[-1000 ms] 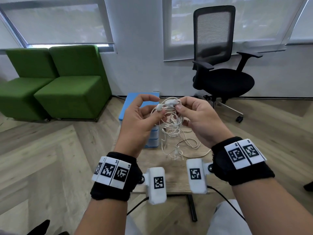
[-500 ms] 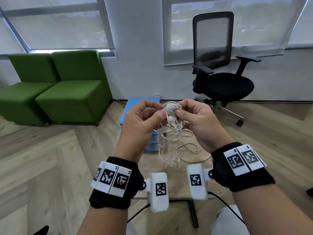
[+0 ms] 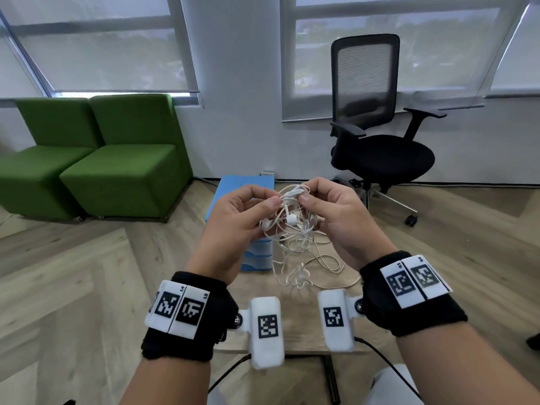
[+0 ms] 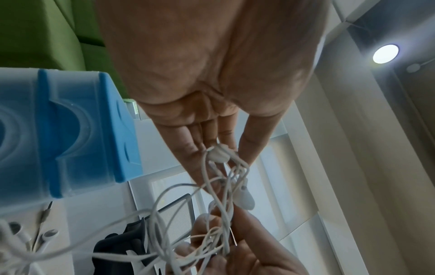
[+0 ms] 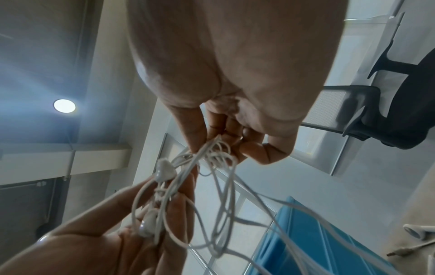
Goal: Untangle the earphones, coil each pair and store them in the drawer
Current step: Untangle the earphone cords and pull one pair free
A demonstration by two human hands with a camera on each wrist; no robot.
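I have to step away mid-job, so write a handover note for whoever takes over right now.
Left hand: pinching the earphones near the top of the tangle.
Right hand: pinching the same tangle from the other side.
The tangle is held up over the table; loose cord hangs down onto it. The blue drawer unit stands at the table's far left.
Done: nothing coiled or stored that I can see.
Left: untangle, coil each pair, store them in the drawer.
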